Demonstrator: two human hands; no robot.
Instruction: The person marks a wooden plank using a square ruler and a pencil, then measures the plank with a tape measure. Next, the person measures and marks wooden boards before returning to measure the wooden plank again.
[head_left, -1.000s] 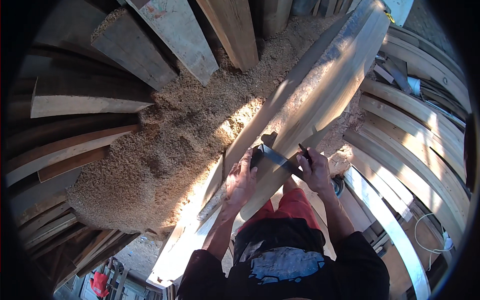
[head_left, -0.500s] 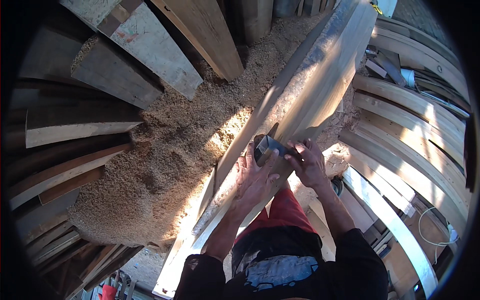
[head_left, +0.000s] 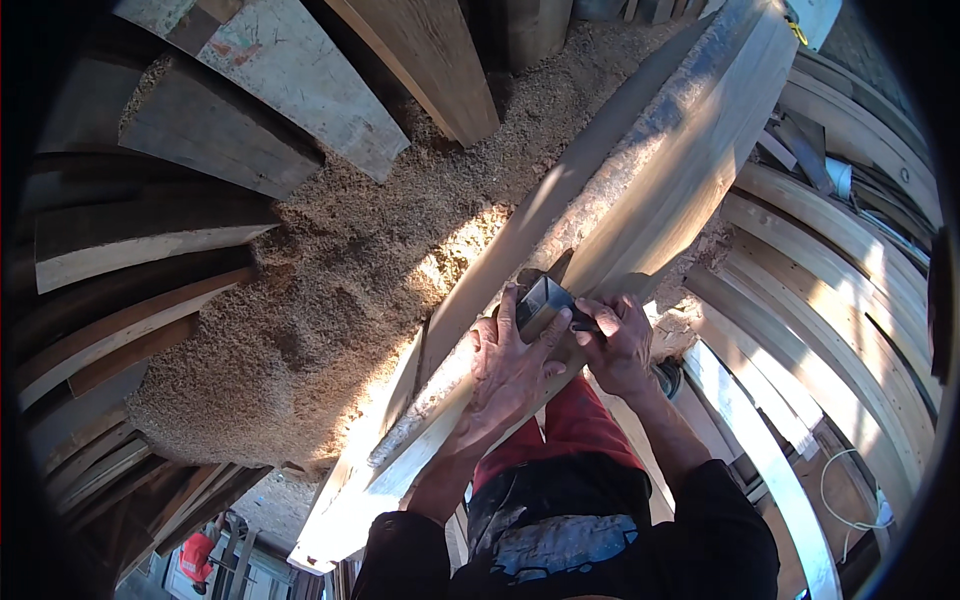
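Note:
A long pale wooden plank (head_left: 690, 170) with a rough bark edge runs from the lower left up to the upper right. A dark metal tool (head_left: 542, 300) lies on it near the middle. My left hand (head_left: 508, 362) presses flat on the plank with its fingers against the tool's near side. My right hand (head_left: 615, 345) is closed around the tool's right end. Both forearms in dark sleeves come up from the lower edge, over red trousers.
A big heap of sawdust (head_left: 300, 330) lies left of the plank. Stacked boards (head_left: 150, 240) fan out on the left and top. More curved boards (head_left: 830, 300) lie on the right, with a white cord (head_left: 850, 490) at the lower right. A person in red (head_left: 197, 552) stands far below left.
Both hands and the tool have moved up along the plank, and the hands have drawn close together on the tool. The view has shifted slightly.

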